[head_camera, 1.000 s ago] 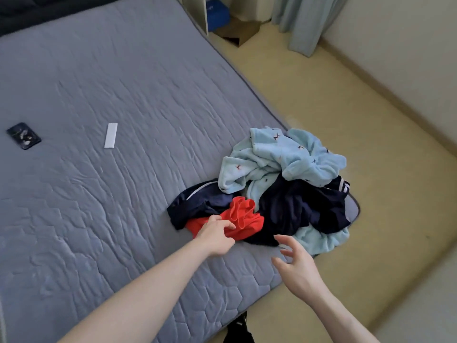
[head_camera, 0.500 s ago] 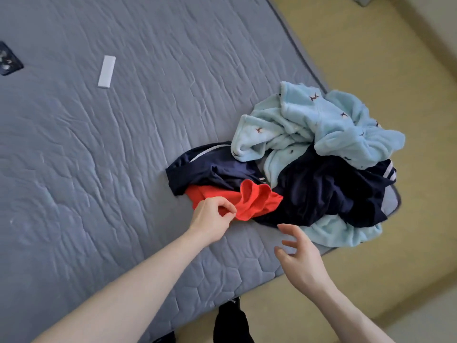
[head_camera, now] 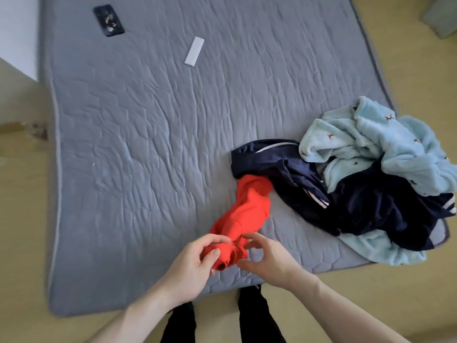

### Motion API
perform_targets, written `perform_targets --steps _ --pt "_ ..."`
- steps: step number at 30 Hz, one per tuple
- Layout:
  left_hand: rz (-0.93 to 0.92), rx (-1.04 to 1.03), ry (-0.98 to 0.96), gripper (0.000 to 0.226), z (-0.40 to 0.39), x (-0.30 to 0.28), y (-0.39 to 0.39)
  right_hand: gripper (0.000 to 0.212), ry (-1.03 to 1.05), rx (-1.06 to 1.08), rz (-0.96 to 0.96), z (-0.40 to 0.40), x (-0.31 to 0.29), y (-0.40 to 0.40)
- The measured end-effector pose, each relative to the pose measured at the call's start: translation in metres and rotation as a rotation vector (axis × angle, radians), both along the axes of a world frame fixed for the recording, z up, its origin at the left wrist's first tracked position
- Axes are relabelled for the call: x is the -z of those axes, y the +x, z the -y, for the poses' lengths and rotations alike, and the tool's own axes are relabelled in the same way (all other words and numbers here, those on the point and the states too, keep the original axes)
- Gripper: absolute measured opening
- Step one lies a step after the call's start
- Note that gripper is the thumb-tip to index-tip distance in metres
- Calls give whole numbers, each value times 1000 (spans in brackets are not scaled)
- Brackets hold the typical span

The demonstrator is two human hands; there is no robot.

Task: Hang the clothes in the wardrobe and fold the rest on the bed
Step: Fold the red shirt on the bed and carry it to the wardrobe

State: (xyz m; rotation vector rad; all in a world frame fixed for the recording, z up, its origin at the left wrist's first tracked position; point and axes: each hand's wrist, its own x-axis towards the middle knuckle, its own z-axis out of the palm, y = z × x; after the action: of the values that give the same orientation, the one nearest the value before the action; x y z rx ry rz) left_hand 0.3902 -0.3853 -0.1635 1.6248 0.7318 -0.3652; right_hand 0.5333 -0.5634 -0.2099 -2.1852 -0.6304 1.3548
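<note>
The crumpled bright red cotton garment (head_camera: pixel 243 214) is lying stretched out on the grey quilted bed (head_camera: pixel 138 134), long axis running from the dark navy clothes (head_camera: pixel 346 201) toward the near edge, left hand (head_camera: pixel 195 263) pinching its bunched end, probably dragging it free for folding, right hand (head_camera: pixel 267 258) curling loosely beside it, touching.

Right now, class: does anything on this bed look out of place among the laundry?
Yes: a dark phone and a small white bar lie on the mattress, apart from the clothes pile; neither is clothing.
</note>
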Motion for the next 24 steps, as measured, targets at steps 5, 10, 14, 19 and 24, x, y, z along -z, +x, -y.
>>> perform_targets --steps 5,10,14,19,24 --pt "85 -154 -33 28 -37 -20 -45 90 140 104 -209 -50 -12 -80" --pt "136 -38 -140 24 -77 -45 -84 24 243 320 -82 -104 -23 -132" --pt "133 -5 8 31 -147 -53 -109 34 234 233 10 -149 -31 -138" --pt "107 38 267 33 -232 -74 -109 23 299 23 203 -219 -71 -100" --pt "180 123 550 49 -312 -141 -50 16 402 -53 459 -308 -140 -30"
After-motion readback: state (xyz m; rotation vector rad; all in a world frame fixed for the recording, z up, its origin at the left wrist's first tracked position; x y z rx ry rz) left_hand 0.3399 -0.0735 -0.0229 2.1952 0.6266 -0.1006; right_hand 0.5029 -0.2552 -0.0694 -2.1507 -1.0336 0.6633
